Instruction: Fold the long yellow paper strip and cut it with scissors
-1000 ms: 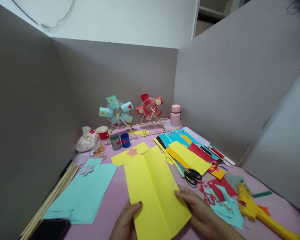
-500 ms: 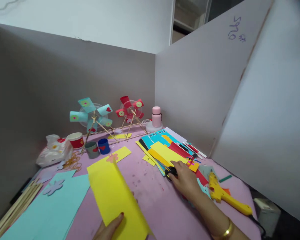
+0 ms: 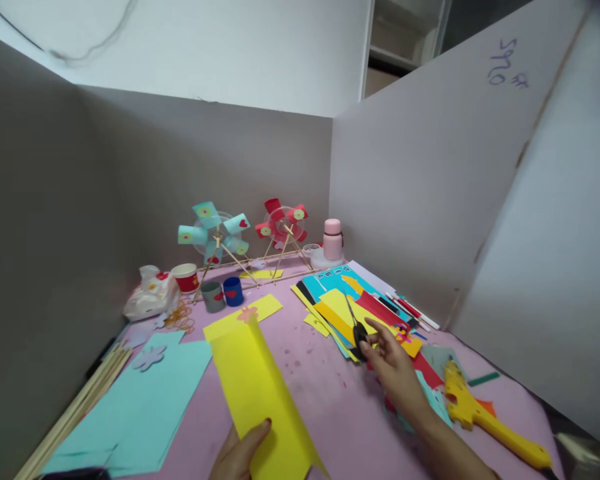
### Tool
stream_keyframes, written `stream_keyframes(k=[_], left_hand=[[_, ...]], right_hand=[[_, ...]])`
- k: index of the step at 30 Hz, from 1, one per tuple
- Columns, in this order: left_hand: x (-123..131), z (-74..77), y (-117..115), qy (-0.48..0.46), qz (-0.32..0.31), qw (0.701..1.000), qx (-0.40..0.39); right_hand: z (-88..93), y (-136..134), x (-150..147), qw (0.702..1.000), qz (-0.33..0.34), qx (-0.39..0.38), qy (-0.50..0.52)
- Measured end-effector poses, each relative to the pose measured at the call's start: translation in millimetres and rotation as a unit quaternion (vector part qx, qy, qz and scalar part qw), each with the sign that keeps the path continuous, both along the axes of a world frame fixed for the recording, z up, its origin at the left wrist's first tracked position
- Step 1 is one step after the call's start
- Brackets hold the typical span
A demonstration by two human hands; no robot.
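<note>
two half-closed hands (image 3: 239, 455) (image 3: 394, 372) (paper (image 3: 260, 393), scissors (image 3: 359, 333))

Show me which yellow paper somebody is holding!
It's the long, creased yellow sheet gripped in the person's left hand, thumb on top. The other yellow pieces aren't held: they lie on the pink table or the paper pile.

Nothing can be read with certainty. High on the right-hand grey panel (image 3: 415, 167) runs a purple handwritten scrawl (image 3: 503, 63) — its curls resemble digits — with a smaller scribble (image 3: 520, 80) beside it. On the blue sheet (image 3: 324, 284) stands a row of dark-outlined characters (image 3: 338, 271), too small to make out.
</note>
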State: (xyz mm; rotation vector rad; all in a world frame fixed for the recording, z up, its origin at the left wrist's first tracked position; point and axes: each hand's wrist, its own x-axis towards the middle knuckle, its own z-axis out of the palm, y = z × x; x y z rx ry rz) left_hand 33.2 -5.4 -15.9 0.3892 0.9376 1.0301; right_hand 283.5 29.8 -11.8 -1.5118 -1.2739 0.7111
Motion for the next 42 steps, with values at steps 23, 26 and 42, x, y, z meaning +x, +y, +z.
stream_keyframes(k=[23,26,42], left_hand=[[10.7,25.2,-19.7,0.204,0.051,0.961,0.177],[12.8,21.7,-19.4,0.229,0.063,0.954,0.183],[5.0,25.0,-15.9,0.148,0.050,0.973,0.169]], right_hand=[[2.4,-60.5,-69.1,0.954,0.225,0.046,0.191],[-3.6,-69.1,-79.5,0.964,0.222,0.042,0.143],[-3.9,-58.6,-70.0,0.966,0.128,0.026,0.225]])
